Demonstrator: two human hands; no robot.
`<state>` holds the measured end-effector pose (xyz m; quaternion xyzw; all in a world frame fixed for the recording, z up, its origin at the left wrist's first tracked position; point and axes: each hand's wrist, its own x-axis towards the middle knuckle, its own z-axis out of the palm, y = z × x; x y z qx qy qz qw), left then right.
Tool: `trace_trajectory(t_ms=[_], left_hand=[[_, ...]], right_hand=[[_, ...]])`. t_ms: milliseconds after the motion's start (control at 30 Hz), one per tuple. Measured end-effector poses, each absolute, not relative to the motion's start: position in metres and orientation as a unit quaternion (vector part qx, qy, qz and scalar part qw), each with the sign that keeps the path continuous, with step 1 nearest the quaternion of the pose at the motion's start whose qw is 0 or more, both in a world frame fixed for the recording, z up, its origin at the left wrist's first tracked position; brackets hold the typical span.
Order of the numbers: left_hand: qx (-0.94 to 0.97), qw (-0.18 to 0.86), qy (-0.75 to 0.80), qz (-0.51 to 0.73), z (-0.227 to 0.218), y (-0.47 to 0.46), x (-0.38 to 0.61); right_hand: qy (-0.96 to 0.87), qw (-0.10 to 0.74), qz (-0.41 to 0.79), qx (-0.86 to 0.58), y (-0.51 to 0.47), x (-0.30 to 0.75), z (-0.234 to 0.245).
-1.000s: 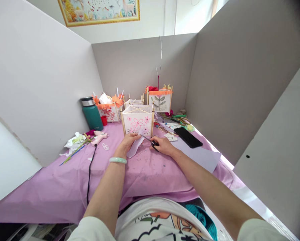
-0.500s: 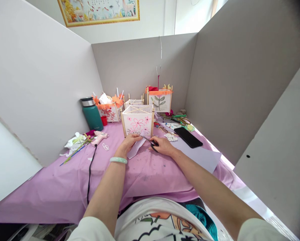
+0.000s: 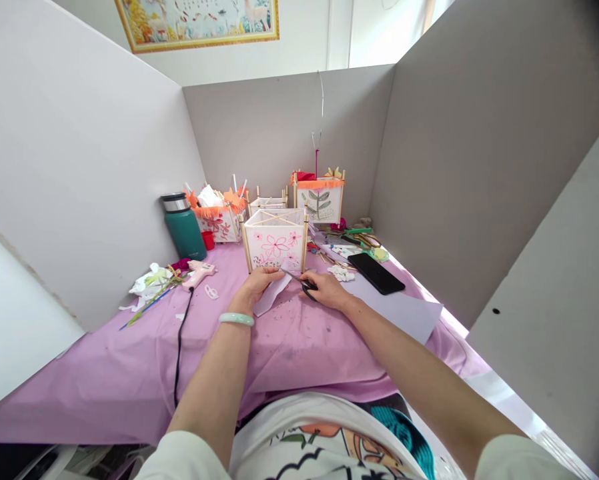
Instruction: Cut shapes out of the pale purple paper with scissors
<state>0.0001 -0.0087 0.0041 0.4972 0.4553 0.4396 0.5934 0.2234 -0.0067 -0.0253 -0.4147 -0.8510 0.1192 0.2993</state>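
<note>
Pinched in my left hand (image 3: 257,287) is a piece of white paper (image 3: 273,297) that hangs down toward the cloth. My right hand (image 3: 325,289) is closed around the black handles of a pair of scissors (image 3: 309,287). The scissors' blades point left and meet the paper close to my left fingertips. Just behind both hands stands a white square lantern (image 3: 275,245) with wooden sticks at its corners and pink flowers drawn on its front.
A green bottle (image 3: 185,228) and a pink glue gun (image 3: 199,273) with a black cord are on the left. Further decorated lanterns (image 3: 319,202) stand behind. To the right, a black phone (image 3: 376,274) lies beside a large paper sheet (image 3: 394,309). Grey panels surround the table.
The scissors' handles have drawn a little closer together in my right hand. My left hand and the paper have hardly moved.
</note>
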Motion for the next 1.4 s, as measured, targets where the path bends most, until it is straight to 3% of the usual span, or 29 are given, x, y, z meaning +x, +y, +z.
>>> trace_trajectory(t_ms=[1400], left_hand=[[0.461, 0.593, 0.441, 0.492, 0.0008, -0.0045, -0.0034]], right_hand=[[-0.849, 0.299, 0.128, -0.416, -0.0074, 0.2253, -0.0242]])
